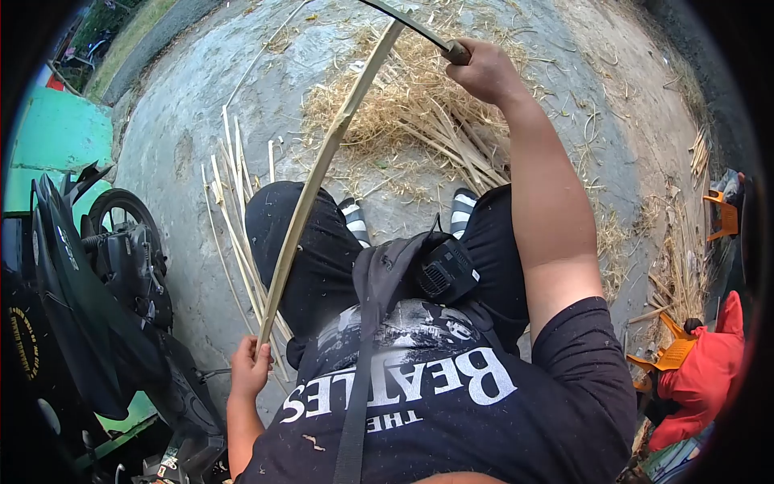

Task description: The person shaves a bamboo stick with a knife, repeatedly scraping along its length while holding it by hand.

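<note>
A long split strip of bamboo [302, 206] slants up across my left thigh. My left hand [250, 369] is closed around its lower end. My right hand [485, 73] grips the short wooden handle of a curved knife [413, 26], whose dark blade runs up and left beyond the top of the view. The blade crosses the strip's upper end and seems to touch it; the exact contact is hard to make out. Beside my left leg lies a bundle of thin bamboo strips [234, 206] on the concrete.
Pale shavings [371, 105] and split bamboo pieces [459, 149] are heaped in front of my feet. A motorcycle [105, 298] stands close on the left. On the right are more strips [681, 250], an orange chair [673, 351] and red cloth [701, 387].
</note>
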Demonstrator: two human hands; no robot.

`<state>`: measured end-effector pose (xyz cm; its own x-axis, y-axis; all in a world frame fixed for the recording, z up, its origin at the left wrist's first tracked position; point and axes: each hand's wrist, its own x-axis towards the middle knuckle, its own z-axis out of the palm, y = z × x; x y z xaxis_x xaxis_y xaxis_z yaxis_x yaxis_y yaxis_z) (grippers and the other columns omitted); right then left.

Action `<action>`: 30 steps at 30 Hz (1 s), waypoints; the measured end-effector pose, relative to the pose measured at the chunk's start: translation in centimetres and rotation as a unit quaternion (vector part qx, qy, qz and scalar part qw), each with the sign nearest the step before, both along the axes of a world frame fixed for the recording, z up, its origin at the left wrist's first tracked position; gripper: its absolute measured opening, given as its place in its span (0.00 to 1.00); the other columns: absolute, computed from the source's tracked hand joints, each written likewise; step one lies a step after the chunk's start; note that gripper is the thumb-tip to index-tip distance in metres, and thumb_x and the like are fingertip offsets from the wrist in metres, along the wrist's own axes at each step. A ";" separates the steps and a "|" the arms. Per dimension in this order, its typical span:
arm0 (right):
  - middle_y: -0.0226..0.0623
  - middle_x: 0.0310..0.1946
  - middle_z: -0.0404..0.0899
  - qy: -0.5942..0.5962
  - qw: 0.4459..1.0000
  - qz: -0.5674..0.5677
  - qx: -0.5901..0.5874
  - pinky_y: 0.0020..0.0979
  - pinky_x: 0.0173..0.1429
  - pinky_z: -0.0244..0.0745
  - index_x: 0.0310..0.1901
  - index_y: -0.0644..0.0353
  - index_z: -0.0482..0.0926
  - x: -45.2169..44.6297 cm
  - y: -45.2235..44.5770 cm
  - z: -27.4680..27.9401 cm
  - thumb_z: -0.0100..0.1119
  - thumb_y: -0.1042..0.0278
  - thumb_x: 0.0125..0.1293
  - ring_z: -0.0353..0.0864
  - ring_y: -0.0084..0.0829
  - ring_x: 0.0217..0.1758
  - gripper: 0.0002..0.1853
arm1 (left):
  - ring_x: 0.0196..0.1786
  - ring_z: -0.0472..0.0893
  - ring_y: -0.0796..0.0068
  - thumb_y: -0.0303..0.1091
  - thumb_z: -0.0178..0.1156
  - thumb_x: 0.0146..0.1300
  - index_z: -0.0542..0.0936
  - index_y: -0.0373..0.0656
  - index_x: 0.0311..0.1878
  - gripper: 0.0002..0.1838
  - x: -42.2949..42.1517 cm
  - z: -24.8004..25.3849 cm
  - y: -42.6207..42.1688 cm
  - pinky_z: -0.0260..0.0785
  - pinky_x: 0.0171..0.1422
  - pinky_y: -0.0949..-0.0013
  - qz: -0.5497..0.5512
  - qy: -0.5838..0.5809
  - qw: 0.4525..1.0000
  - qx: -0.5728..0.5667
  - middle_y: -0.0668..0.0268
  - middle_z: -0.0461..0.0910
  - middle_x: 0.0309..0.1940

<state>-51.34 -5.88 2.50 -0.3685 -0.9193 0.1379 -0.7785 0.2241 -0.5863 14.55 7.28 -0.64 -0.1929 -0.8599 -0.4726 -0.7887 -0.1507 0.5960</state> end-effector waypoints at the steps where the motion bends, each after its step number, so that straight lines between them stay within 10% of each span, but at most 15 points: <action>1: 0.42 0.33 0.86 0.008 0.999 0.027 -0.043 0.42 0.47 0.79 0.44 0.55 0.86 0.3 -0.1 -0.3 0.65 0.64 0.63 0.85 0.39 0.38 0.10 | 0.24 0.76 0.80 0.51 0.57 0.81 0.80 0.40 0.46 0.20 -0.7 0.9 -0.1 0.68 0.30 0.73 0.014 0.018 0.998 0.065 0.69 0.79 0.24; 6: 0.40 0.23 0.79 -0.018 0.985 0.131 -0.107 0.39 0.36 0.73 0.38 0.60 0.82 3.2 -0.1 -1.0 0.67 0.67 0.63 0.75 0.35 0.26 0.07 | 0.25 0.74 0.83 0.49 0.58 0.81 0.82 0.40 0.42 0.20 -1.5 0.6 -0.1 0.65 0.30 0.72 0.020 0.073 0.989 0.124 0.71 0.78 0.24; 7: 0.43 0.36 0.89 -0.027 0.993 0.113 -0.010 0.44 0.49 0.82 0.43 0.56 0.87 4.2 0.3 0.6 0.66 0.66 0.62 0.89 0.43 0.42 0.09 | 0.27 0.74 0.81 0.48 0.59 0.81 0.82 0.39 0.39 0.21 -2.4 0.8 0.0 0.66 0.32 0.70 0.032 0.082 0.991 0.098 0.72 0.77 0.23; 11: 0.44 0.29 0.85 0.039 0.982 0.186 -0.001 0.45 0.40 0.77 0.36 0.57 0.84 6.2 0.1 -0.4 0.68 0.68 0.59 0.85 0.45 0.33 0.05 | 0.26 0.75 0.71 0.41 0.62 0.78 0.80 0.35 0.35 0.18 -6.7 1.6 0.3 0.66 0.33 0.62 -0.015 -0.090 0.976 -0.197 0.64 0.75 0.20; 20: 0.41 0.42 0.89 0.082 0.968 0.186 0.144 0.47 0.55 0.84 0.47 0.45 0.88 7.7 -0.7 -1.1 0.64 0.65 0.60 0.89 0.46 0.50 0.13 | 0.29 0.80 0.39 0.49 0.56 0.81 0.75 0.37 0.37 0.23 -8.3 -2.2 -1.1 0.69 0.33 0.49 -0.079 -0.101 0.957 -0.260 0.49 0.77 0.23; 30: 0.40 0.41 0.90 0.036 0.977 0.145 0.155 0.47 0.56 0.84 0.49 0.44 0.88 8.4 -1.9 -3.4 0.62 0.64 0.64 0.90 0.42 0.49 0.13 | 0.28 0.80 0.38 0.58 0.48 0.83 0.73 0.37 0.34 0.30 -7.4 -2.3 -1.9 0.66 0.31 0.48 -0.094 -0.117 0.956 -0.253 0.48 0.76 0.21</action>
<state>-42.92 -7.82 -0.93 -0.0861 -0.9853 -0.1478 -0.8723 0.1462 -0.4666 7.16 5.38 -2.89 -0.3060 -0.9505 -0.0550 -0.8941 0.2670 0.3596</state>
